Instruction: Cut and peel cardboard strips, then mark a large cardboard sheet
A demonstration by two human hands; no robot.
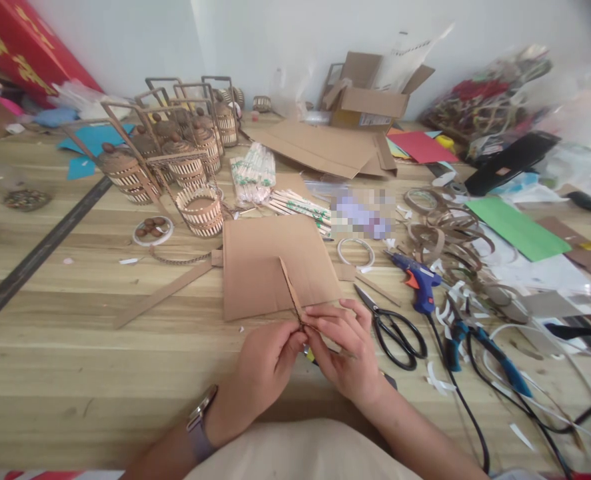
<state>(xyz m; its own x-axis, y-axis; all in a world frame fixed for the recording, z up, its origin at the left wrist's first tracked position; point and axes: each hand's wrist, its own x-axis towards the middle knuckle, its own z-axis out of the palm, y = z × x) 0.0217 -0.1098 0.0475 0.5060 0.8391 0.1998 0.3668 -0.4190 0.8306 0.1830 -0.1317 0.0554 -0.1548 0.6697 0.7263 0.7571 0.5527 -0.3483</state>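
Observation:
A narrow brown cardboard strip with a dark, braided-looking edge points away from me, tilted up over a square cardboard sheet. My left hand pinches its near end between thumb and bent fingers. Beside it, my right hand grips the same end with thumb and fingertips, the outer fingers loosely curled. The fingers hide that end of the strip. Partly covered under my right hand is a yellow and black object whose kind I cannot make out. Black-handled scissors lie just right of that hand.
A blue glue gun, pliers and cables lie to the right, near coiled brown strips. Small handled baskets stand at back left, one open basket nearer. Bundled wooden sticks and a cardboard box are farther back.

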